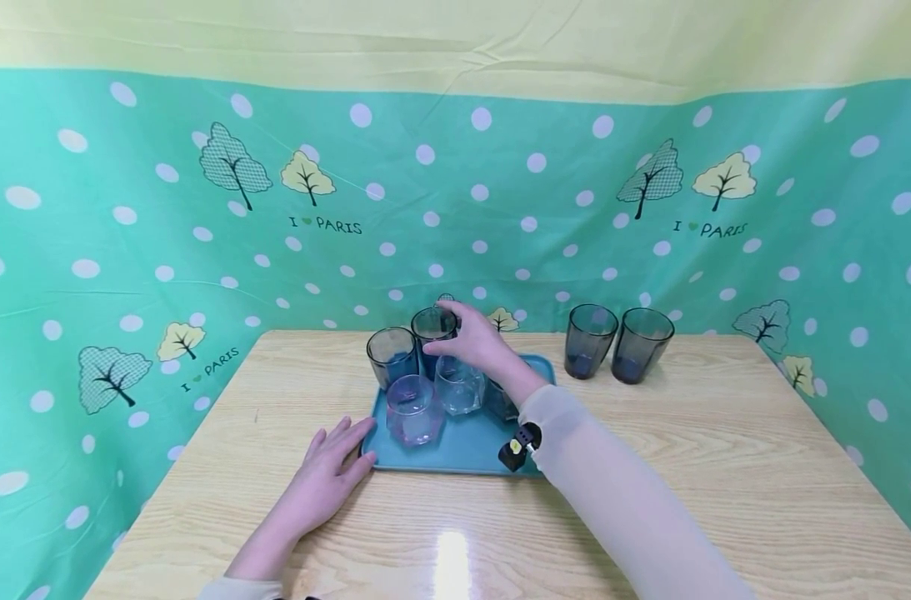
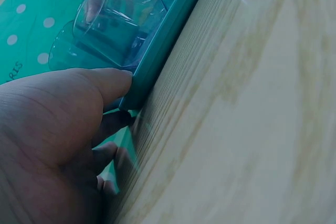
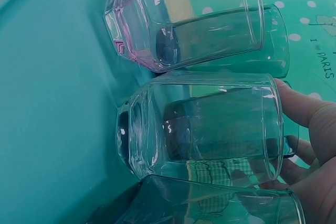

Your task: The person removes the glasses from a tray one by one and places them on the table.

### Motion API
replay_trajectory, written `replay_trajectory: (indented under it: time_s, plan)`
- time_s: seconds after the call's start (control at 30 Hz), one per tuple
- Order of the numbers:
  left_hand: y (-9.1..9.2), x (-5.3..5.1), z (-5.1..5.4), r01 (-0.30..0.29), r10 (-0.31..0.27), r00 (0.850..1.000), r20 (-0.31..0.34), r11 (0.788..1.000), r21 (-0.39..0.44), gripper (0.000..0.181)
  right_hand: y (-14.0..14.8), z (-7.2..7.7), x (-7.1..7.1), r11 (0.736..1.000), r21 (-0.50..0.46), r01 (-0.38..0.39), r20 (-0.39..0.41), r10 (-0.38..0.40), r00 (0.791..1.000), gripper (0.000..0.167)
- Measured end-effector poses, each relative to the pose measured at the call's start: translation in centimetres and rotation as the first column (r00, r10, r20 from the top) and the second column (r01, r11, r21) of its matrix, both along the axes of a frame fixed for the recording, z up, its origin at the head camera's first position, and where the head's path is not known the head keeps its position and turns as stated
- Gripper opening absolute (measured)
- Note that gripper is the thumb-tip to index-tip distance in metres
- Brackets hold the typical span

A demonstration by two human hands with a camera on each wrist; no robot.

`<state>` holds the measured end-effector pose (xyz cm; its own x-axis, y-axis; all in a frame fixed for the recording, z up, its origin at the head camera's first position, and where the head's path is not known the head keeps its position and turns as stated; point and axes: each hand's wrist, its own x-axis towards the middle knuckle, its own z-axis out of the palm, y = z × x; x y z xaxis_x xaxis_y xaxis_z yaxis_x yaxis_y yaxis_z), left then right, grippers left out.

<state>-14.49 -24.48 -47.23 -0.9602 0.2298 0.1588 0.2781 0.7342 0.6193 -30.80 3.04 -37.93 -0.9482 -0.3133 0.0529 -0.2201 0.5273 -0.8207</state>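
A blue tray point(image 1: 455, 457) holds a pink-tinted glass point(image 1: 414, 412), a clear glass point(image 1: 460, 387) and a dark glass, partly hidden by the right forearm. Two tall grey glasses stand at the tray's back left corner, one at the left point(image 1: 392, 354). My right hand point(image 1: 473, 340) grips the other grey glass point(image 1: 428, 323) near its rim, thumb in front and fingers behind. In the right wrist view, the clear glass point(image 3: 210, 124) partly covers that hand point(image 3: 315, 145). My left hand point(image 1: 327, 475) touches the tray's left edge; the left wrist view shows its thumb point(image 2: 113, 82) against the tray rim point(image 2: 157, 61).
Two more tall grey glasses, one at the left point(image 1: 590, 342) and one beside it point(image 1: 641, 346), stand on the wooden table point(image 1: 725, 450) right of the tray. A green dotted curtain point(image 1: 530, 200) hangs behind the table and along both sides.
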Motion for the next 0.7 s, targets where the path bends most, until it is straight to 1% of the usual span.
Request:
replay_trajectory:
  time_s: [0.33,0.7]
  plan:
    - [0.07,0.01,0.04,0.0,0.0,1.0,0.011,1.0,0.006,0.055,-0.08,0.07,0.21,0.999,-0.02,0.026,0.015,-0.025,1.0,0.089]
    - [0.07,-0.03,-0.05,0.002,-0.002,1.0,0.001,1.0,0.009,0.055,-0.18,-0.21,0.08,0.998,-0.033,0.046,0.001,-0.046,0.999,0.09]
